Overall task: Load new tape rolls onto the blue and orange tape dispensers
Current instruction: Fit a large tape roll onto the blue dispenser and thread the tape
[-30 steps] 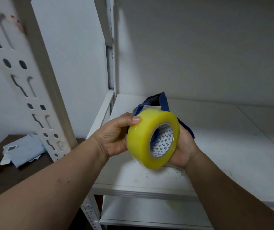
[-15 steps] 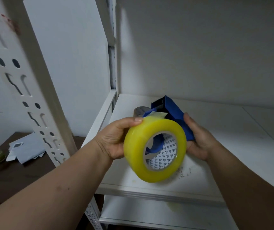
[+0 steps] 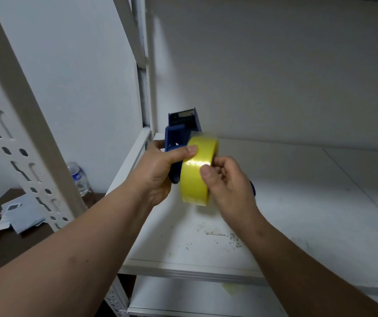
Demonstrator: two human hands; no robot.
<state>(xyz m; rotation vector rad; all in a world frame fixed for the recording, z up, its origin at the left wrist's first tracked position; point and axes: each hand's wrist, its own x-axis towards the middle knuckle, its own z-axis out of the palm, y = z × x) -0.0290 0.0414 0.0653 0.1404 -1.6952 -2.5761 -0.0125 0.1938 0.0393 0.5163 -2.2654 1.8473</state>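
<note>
The person is holding the blue tape dispenser (image 3: 178, 136) up in the air above the white shelf (image 3: 297, 202), over its left end and nearer the back edge than the front, so nothing is resting on the board. The left hand (image 3: 158, 172) is wrapping round the dispenser's frame, with the thumb pressing on the rim of the yellow tape roll (image 3: 198, 172). The right hand (image 3: 226, 181) is pinching the roll's near edge between thumb and curled fingers. The serrated cutter is pointing up and away, towards the back wall.

I am judging this as the seating step: the roll is sitting against the dispenser's side, though I cannot tell whether the core is fully on the hub, since the roll is hiding it. To do it well, the right hand should be pushing the roll squarely along the hub's axis, not tilting it, while the left is keeping the frame steady. The loose end should be coming off towards the cutter; which way it unwinds is not clear from here, as the roll's top is blurring. The orange dispenser is not in sight.
</note>
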